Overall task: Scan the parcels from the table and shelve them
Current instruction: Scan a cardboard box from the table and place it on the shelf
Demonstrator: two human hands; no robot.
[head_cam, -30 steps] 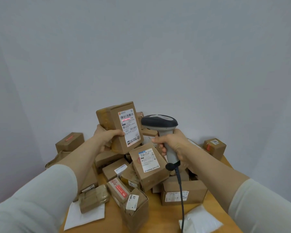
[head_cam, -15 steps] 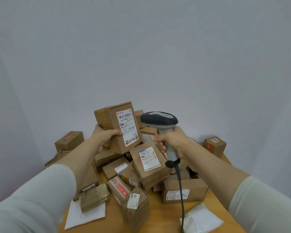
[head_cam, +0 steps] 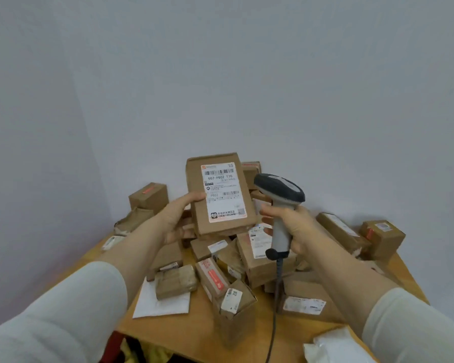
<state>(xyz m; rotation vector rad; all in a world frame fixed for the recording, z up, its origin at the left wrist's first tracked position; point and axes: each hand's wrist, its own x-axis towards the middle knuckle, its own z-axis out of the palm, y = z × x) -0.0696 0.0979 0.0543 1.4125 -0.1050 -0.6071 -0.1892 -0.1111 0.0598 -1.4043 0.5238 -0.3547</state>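
Head view: a brown cardboard parcel (head_cam: pixel 220 195) is held up in the air above the heap on the table, upright and slightly tilted. Its white shipping label faces the camera, with barcodes and the print "507-P802 T70". The left hand (head_cam: pixel 176 218) grips it from the left side, the thumb curled over the front face beside the label; the fingers are hidden behind the box. Just right of the parcel and apart from it, the right hand (head_cam: pixel 294 229) wraps its fingers round the pale handle of a barcode scanner (head_cam: pixel 279 191), whose dark grey head stands above the fist near the parcel's upper right corner. A dark cable (head_cam: pixel 274 310) runs from the base of the handle down over the boxes to the table's front edge. Below both hands lies a heap of parcels (head_cam: pixel 260 258), brown boxes of several sizes lying at odd angles, many with white labels. A box with a red sticker (head_cam: pixel 148 196) sits at the far left by the wall, and a small box (head_cam: pixel 382 238) at the far right. On the wooden table (head_cam: pixel 194 328), a tape-wrapped packet (head_cam: pixel 176 281) rests on a flat white mailer (head_cam: pixel 160 305) at the front left. A white plastic bag (head_cam: pixel 336 347) lies at the front right corner. Pale sleeves cover both arms short of the wrists.
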